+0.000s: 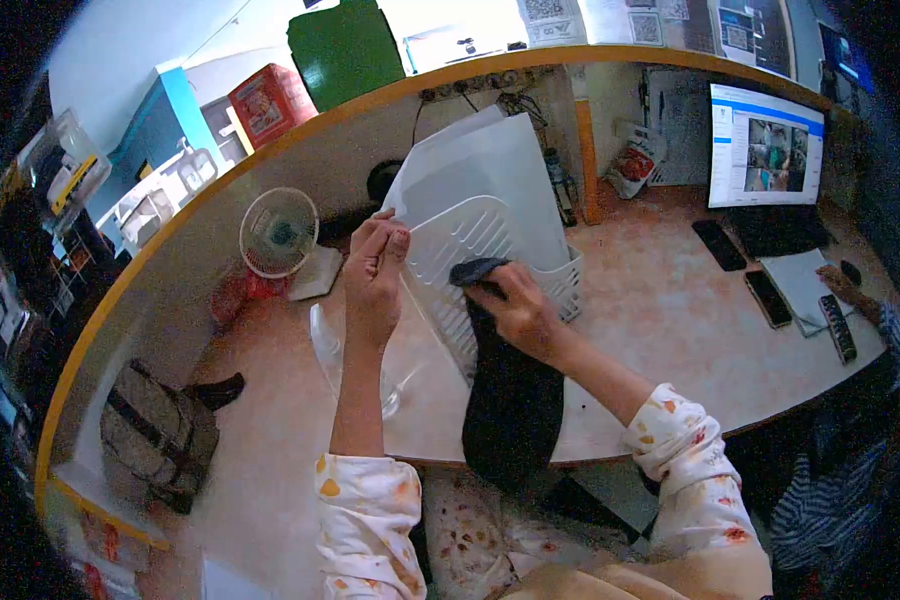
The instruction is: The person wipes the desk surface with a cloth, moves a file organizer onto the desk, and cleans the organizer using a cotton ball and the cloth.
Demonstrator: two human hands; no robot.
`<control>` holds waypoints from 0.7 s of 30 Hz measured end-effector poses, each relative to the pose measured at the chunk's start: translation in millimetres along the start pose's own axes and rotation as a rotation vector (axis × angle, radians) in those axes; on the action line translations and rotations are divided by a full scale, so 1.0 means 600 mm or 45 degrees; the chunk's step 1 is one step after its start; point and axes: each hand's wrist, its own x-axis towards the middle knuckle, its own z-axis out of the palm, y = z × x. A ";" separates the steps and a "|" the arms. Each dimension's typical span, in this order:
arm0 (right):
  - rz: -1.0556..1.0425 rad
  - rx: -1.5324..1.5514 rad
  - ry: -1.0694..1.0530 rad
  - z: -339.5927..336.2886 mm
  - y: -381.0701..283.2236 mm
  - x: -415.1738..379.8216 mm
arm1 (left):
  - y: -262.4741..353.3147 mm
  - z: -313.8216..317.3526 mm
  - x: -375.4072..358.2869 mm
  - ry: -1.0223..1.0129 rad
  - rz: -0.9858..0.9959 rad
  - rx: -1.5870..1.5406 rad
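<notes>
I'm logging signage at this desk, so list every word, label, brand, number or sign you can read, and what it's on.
No text is legible.
Monitor screen: too small.
Posted papers, some with QR-like squares: too small.
Red box: printed, too blurred.
Red-and-white bag: printed, too blurred.
Black handset: any markings too small.
White basket and dark cloth: no lettering shows.

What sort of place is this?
Probably an office or reception counter: a long desk with a raised partition, a screen showing what look like camera feeds, and a paper pad beside a phone.
</notes>
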 end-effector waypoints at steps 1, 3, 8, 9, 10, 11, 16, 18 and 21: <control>0.150 -0.033 0.083 -0.014 0.004 -0.007 | -0.013 0.000 0.000 -0.018 0.050 -0.003; 0.430 -0.105 0.252 -0.047 0.025 -0.017 | -0.015 -0.001 -0.004 0.003 0.027 -0.137; 0.924 -0.201 0.479 -0.182 0.071 0.042 | 0.013 0.040 -0.012 0.324 0.088 -0.268; 0.951 -0.257 0.494 -0.205 0.085 0.044 | 0.021 0.039 -0.017 0.384 0.149 -0.073; 0.959 -0.296 0.556 -0.228 0.101 0.043 | 0.030 0.032 -0.023 0.441 0.210 0.123; 0.964 -0.333 0.619 -0.251 0.118 0.041 | 0.034 0.025 -0.030 0.498 0.272 0.321; 1.026 -0.539 0.530 -0.311 0.173 -0.052 | -0.020 -0.048 -0.162 0.671 0.186 0.597; 1.029 -0.492 0.449 -0.312 0.200 -0.116 | -0.049 -0.072 -0.205 0.777 0.091 0.604; 0.956 -0.652 0.189 -0.322 0.219 -0.173 | -0.084 -0.103 -0.238 0.770 -0.094 0.608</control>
